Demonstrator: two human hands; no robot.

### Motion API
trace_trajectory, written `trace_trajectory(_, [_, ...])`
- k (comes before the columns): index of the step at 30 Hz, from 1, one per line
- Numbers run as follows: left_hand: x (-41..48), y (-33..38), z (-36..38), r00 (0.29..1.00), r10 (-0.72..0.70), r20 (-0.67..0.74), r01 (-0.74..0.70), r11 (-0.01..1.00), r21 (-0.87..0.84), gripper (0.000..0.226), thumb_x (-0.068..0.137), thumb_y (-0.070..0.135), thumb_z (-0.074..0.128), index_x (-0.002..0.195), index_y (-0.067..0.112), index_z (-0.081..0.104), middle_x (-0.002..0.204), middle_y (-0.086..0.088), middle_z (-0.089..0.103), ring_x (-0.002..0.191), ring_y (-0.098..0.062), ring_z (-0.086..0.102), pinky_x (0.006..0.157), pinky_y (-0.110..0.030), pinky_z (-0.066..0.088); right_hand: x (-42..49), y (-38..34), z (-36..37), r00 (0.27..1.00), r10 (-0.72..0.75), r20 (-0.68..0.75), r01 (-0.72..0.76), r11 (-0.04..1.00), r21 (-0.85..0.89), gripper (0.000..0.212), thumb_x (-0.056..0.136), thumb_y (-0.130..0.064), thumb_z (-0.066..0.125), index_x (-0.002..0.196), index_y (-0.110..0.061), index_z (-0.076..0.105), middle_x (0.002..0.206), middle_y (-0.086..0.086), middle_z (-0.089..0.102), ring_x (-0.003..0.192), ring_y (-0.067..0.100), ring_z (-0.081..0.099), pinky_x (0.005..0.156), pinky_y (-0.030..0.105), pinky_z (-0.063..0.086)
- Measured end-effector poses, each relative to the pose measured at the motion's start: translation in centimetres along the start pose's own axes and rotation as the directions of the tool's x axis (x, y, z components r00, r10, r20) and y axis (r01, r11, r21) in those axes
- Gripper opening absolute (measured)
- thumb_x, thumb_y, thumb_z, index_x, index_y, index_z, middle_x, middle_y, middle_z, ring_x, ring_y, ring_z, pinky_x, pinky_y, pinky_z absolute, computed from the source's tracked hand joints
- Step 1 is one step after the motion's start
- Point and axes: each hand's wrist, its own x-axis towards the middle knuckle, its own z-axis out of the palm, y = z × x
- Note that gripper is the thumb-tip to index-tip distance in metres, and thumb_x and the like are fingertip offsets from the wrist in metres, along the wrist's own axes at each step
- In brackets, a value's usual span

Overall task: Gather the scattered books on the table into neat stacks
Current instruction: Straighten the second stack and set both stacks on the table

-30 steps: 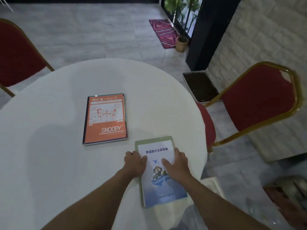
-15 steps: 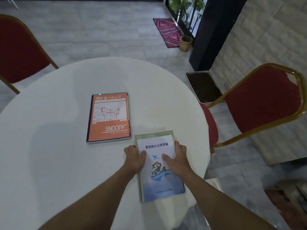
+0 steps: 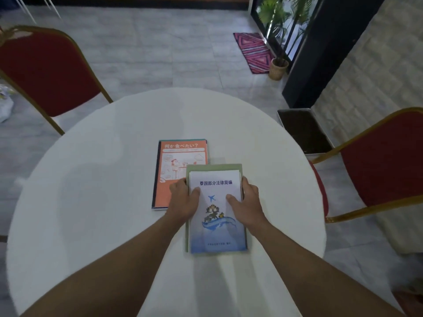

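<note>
Head view: my left grip [image 3: 183, 199] and right grip [image 3: 248, 201] clasp the white book [image 3: 217, 213] and the green one [image 3: 215, 167] beneath, thumbs on top.

You look down on a round white table [image 3: 91, 202] on grey tiled floor [image 3: 160, 53]. Red chairs [image 3: 45, 72] flank it; beyond it, right, stand a potted palm [image 3: 278, 67], patterned mat [image 3: 253, 51] and stone wall [image 3: 377, 72].
</note>
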Motion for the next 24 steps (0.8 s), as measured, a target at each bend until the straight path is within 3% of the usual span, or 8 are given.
trace_trajectory(3, [2.9, 0.0, -2.9, 0.998, 0.005, -0.065, -0.002, 0.999, 0.038, 0.040, 0.097, 0.026, 0.052, 0.129, 0.003, 0.052, 0.135, -0.018, 0.051, 0.116, -0.035, 0.059, 0.097, -0.051, 0.052, 2.3, -2.8, 2.0, 1.000, -0.005, 0.013, 0.005, 0.999, 0.040, 0.038, 0.084, -0.017, 0.063, 0.120, -0.026, 0.055, 0.122, 0.006, 0.054, 0.108, 0.022, 0.062, 0.098, 0.047, 0.052])
trace_trajectory(7, [6.7, 0.2, -5.9, 0.993, 0.007, -0.119, 0.002, 0.997, 0.079, 0.035, 0.096, 0.026, 0.053, 0.117, -0.002, 0.057, 0.129, -0.023, 0.048, 0.108, -0.036, 0.061, 0.097, -0.049, 0.052, 5.3, -5.4, 4.7, 1.000, -0.004, -0.019, 0.005, 0.997, 0.074, 0.053, 0.084, -0.019, 0.067, 0.134, -0.023, 0.049, 0.126, 0.005, 0.057, 0.115, 0.022, 0.060, 0.100, 0.047, 0.050])
trace_trajectory(10, [9.4, 0.3, -7.4, 0.991, 0.013, -0.130, -0.001, 0.995, 0.095, 0.032, 0.097, 0.026, 0.051, 0.113, -0.001, 0.057, 0.128, -0.022, 0.048, 0.101, -0.031, 0.061, 0.098, -0.045, 0.051, 7.8, -6.9, 6.3, 0.999, -0.018, -0.043, 0.019, 0.999, 0.032, 0.051, 0.085, -0.021, 0.068, 0.133, -0.021, 0.050, 0.125, 0.003, 0.060, 0.111, 0.021, 0.061, 0.095, 0.040, 0.051])
trace_trajectory(14, [12.6, -0.2, -8.4, 0.991, -0.017, -0.133, 0.033, 0.992, 0.121, 0.040, 0.098, 0.031, 0.050, 0.120, -0.002, 0.055, 0.132, -0.022, 0.044, 0.110, -0.033, 0.058, 0.102, -0.041, 0.048, 10.9, -8.0, 7.8, 0.998, -0.037, -0.053, 0.035, 0.999, -0.029, 0.029, 0.087, -0.021, 0.065, 0.114, -0.025, 0.054, 0.112, -0.002, 0.065, 0.094, 0.016, 0.060, 0.071, 0.024, 0.043])
trace_trajectory(17, [14.1, -1.2, -8.2, 0.995, -0.026, -0.092, 0.044, 0.978, 0.203, 0.044, 0.098, 0.032, 0.049, 0.125, -0.003, 0.052, 0.134, -0.023, 0.044, 0.115, -0.034, 0.055, 0.102, -0.042, 0.047, 12.4, -7.8, 9.1, 1.000, 0.006, -0.022, -0.008, 0.992, -0.124, 0.026, 0.090, -0.025, 0.063, 0.112, -0.014, 0.056, 0.111, 0.002, 0.067, 0.100, 0.024, 0.064, 0.077, 0.028, 0.044])
trace_trajectory(20, [14.5, -2.5, -7.7, 0.997, 0.028, -0.067, -0.006, 0.950, 0.312, 0.057, 0.099, 0.034, 0.046, 0.144, -0.001, 0.035, 0.144, -0.022, 0.036, 0.134, -0.035, 0.038, 0.112, -0.042, 0.034, 12.6, -7.2, 10.0, 0.998, 0.058, 0.021, -0.052, 0.971, -0.233, 0.038, 0.091, -0.042, 0.061, 0.119, -0.016, 0.054, 0.122, 0.005, 0.064, 0.111, 0.030, 0.061, 0.096, 0.047, 0.048])
trace_trajectory(22, [14.6, -3.3, -7.5, 0.994, 0.097, -0.050, -0.080, 0.957, 0.279, 0.057, 0.100, 0.032, 0.045, 0.147, 0.003, 0.030, 0.145, -0.020, 0.039, 0.138, -0.035, 0.034, 0.114, -0.043, 0.030, 12.6, -6.7, 10.1, 0.998, 0.043, 0.039, -0.034, 0.976, -0.215, 0.045, 0.090, -0.047, 0.060, 0.124, -0.018, 0.051, 0.126, 0.004, 0.062, 0.115, 0.029, 0.060, 0.098, 0.052, 0.047])
trace_trajectory(24, [14.7, -4.3, -7.3, 0.993, 0.120, -0.002, -0.117, 0.975, 0.190, 0.061, 0.101, 0.033, 0.042, 0.152, 0.006, 0.022, 0.156, -0.017, 0.028, 0.147, -0.033, 0.020, 0.119, -0.045, 0.022, 12.3, -6.1, 10.1, 0.997, 0.046, 0.058, -0.036, 0.986, -0.160, 0.055, 0.089, -0.052, 0.058, 0.132, -0.020, 0.047, 0.133, 0.001, 0.060, 0.121, 0.026, 0.058, 0.102, 0.052, 0.046])
